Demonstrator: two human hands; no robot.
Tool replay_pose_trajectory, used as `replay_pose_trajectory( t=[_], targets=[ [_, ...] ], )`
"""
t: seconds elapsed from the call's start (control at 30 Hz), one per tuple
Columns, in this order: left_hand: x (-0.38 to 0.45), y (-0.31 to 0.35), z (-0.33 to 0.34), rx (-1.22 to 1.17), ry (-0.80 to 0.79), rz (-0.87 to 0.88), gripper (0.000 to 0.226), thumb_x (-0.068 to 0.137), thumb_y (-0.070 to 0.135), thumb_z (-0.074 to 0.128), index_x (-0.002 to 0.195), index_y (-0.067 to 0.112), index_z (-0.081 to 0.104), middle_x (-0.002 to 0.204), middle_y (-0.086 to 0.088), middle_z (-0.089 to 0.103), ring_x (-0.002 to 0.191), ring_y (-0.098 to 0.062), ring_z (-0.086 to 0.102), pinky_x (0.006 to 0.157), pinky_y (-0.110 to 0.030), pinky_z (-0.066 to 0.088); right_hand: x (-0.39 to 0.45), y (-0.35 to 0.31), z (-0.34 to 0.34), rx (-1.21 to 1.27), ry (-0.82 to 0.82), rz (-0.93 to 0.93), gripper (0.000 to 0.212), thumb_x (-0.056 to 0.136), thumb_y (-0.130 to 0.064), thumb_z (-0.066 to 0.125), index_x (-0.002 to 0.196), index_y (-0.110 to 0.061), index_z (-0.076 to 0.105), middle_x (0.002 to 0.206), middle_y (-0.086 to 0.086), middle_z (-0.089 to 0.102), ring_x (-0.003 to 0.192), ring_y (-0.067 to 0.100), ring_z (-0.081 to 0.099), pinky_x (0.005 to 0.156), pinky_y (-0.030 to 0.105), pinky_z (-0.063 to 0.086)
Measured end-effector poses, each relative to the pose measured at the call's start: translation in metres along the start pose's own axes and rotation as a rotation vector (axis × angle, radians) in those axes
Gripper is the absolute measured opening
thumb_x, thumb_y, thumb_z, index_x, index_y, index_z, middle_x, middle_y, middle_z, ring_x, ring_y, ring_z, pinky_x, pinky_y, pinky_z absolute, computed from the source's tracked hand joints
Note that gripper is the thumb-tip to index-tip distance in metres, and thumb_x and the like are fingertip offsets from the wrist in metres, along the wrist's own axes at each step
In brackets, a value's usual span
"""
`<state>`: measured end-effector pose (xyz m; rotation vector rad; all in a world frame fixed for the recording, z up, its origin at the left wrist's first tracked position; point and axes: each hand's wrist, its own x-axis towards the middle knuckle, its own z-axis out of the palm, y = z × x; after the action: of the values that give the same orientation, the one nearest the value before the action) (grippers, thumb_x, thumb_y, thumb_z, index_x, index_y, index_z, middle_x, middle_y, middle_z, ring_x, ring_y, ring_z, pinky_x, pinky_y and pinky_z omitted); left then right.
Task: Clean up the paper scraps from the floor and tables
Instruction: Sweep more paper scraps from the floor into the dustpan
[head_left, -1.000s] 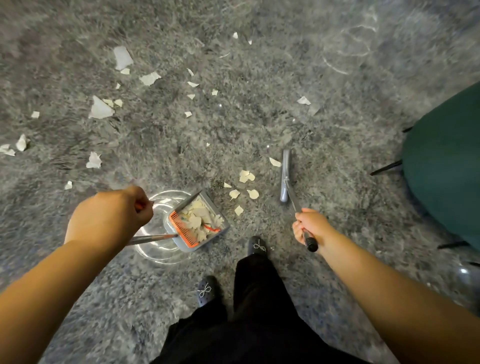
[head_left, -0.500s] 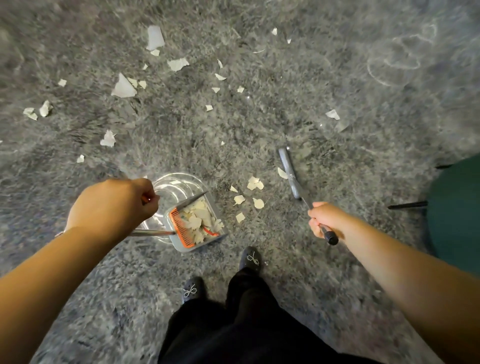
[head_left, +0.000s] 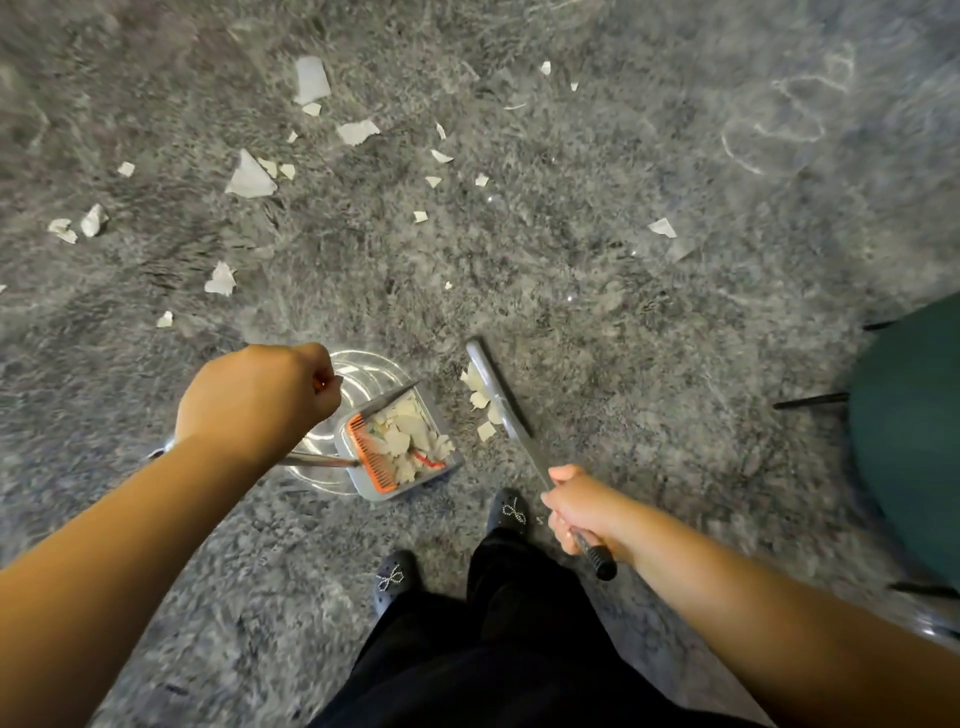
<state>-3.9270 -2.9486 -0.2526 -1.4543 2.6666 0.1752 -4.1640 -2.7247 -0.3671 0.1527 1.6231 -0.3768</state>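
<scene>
white torn paper scraps (head_left: 396, 440) filled the grey dustpan (head_left: 400, 441); the broom (head_left: 501, 400), gripped by the right hand (head_left: 582, 506), slanted up-left; the left hand (head_left: 260, 397) was fisted on the dustpan's handle.

Rough grey carpet (head_left: 597, 270) (shaggy), matt paper scraps (head_left: 250, 179).

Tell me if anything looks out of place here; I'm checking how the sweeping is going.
Torn paper scraps lie strewn over the grey carpet, mostly at upper left. A few sit against the broom head beside the dustpan, which already holds scraps. Nothing looks damaged.
</scene>
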Motion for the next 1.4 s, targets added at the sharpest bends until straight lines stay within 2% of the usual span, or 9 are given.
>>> replay_pose_trajectory(
  t=[0.1, 0.17, 0.27, 0.43, 0.53, 0.73, 0.9, 1.1, 1.4],
  targets=[
    [-0.006, -0.001, 0.002, -0.009, 0.010, 0.011, 0.013, 0.083, 0.039, 0.068, 0.080, 0.027, 0.069, 0.049, 0.011, 0.029, 0.048, -0.023, 0.034, 0.046, -0.020, 0.021, -0.006, 0.014, 0.033, -0.035, -0.022, -0.011, 0.037, 0.100, -0.010, 0.036, 0.130, -0.031, 0.035, 0.052, 0.004, 0.038, 0.035, 0.011, 0.033, 0.039, 0.016, 0.028],
    [-0.013, -0.002, 0.003, -0.019, 0.016, 0.029, 0.013, 0.083, 0.037, 0.068, 0.080, 0.024, 0.069, 0.048, 0.013, 0.026, 0.047, -0.023, 0.033, 0.046, -0.019, 0.020, -0.007, 0.022, 0.053, -0.041, -0.027, 0.027, 0.039, 0.100, -0.013, 0.036, 0.135, -0.029, 0.036, 0.055, 0.005, 0.038, 0.039, 0.012, 0.033, 0.039, 0.017, 0.028],
    [-0.023, -0.004, 0.006, -0.005, 0.029, 0.045, 0.014, 0.084, 0.037, 0.067, 0.081, 0.023, 0.069, 0.049, 0.005, 0.037, 0.046, -0.023, 0.034, 0.046, -0.021, 0.022, -0.014, 0.032, 0.074, 0.027, -0.083, 0.092, 0.043, 0.101, -0.017, 0.036, 0.142, -0.028, 0.035, 0.052, 0.003, 0.037, 0.035, 0.011, 0.031, 0.038, 0.015, 0.027],
    [-0.031, -0.013, 0.006, -0.020, 0.007, 0.045, 0.015, 0.086, 0.039, 0.061, 0.087, 0.026, 0.068, 0.062, -0.001, 0.054, 0.055, -0.029, 0.050, 0.048, -0.025, 0.029, -0.040, 0.053, 0.100, 0.085, -0.194, 0.010, 0.036, 0.100, -0.012, 0.038, 0.126, -0.037, 0.039, 0.048, -0.001, 0.038, 0.032, 0.006, 0.033, 0.036, 0.013, 0.029],
    [-0.036, -0.018, 0.004, -0.056, 0.031, 0.057, 0.014, 0.086, 0.039, 0.063, 0.086, 0.026, 0.068, 0.071, -0.006, 0.063, 0.061, -0.031, 0.053, 0.052, -0.028, 0.033, -0.050, 0.064, 0.108, 0.095, -0.195, -0.014, 0.029, 0.101, -0.010, 0.038, 0.116, -0.035, 0.038, 0.048, -0.001, 0.037, 0.031, 0.006, 0.032, 0.036, 0.013, 0.030],
    [-0.050, -0.049, -0.001, -0.133, 0.008, -0.009, 0.017, 0.087, 0.042, 0.063, 0.088, 0.026, 0.068, 0.079, -0.003, 0.069, 0.075, -0.032, 0.062, 0.057, -0.029, 0.037, -0.070, 0.076, 0.112, 0.226, -0.143, -0.063, 0.027, 0.102, -0.011, 0.039, 0.118, -0.033, 0.039, 0.043, -0.002, 0.037, 0.031, 0.005, 0.032, 0.035, 0.013, 0.029],
    [-0.067, -0.063, -0.005, -0.189, 0.039, -0.040, 0.017, 0.087, 0.040, 0.065, 0.087, 0.023, 0.069, 0.082, -0.006, 0.071, 0.080, -0.033, 0.064, 0.059, -0.031, 0.041, -0.080, 0.073, 0.107, 0.378, -0.092, -0.120, 0.032, 0.102, -0.010, 0.038, 0.127, -0.031, 0.039, 0.047, 0.000, 0.036, 0.029, 0.004, 0.031, 0.033, 0.011, 0.029],
    [-0.060, -0.049, -0.026, -0.215, 0.078, -0.042, 0.016, 0.087, 0.039, 0.064, 0.086, 0.024, 0.070, 0.078, -0.005, 0.071, 0.076, -0.033, 0.063, 0.057, -0.030, 0.038, -0.096, 0.063, 0.085, 0.473, -0.044, -0.219, 0.029, 0.103, -0.011, 0.038, 0.123, -0.030, 0.043, 0.048, -0.001, 0.036, 0.030, 0.003, 0.031, 0.033, 0.010, 0.028],
    [0.000, 0.018, -0.047, -0.228, 0.150, 0.012, 0.018, 0.086, 0.041, 0.064, 0.088, 0.024, 0.070, 0.078, -0.005, 0.072, 0.076, -0.034, 0.065, 0.059, -0.030, 0.042, -0.091, 0.029, -0.004, 0.623, 0.013, -0.273, 0.037, 0.102, -0.012, 0.041, 0.134, -0.032, 0.039, 0.044, 0.000, 0.042, 0.030, 0.004, 0.034, 0.031, 0.013, 0.030]
  ],
)
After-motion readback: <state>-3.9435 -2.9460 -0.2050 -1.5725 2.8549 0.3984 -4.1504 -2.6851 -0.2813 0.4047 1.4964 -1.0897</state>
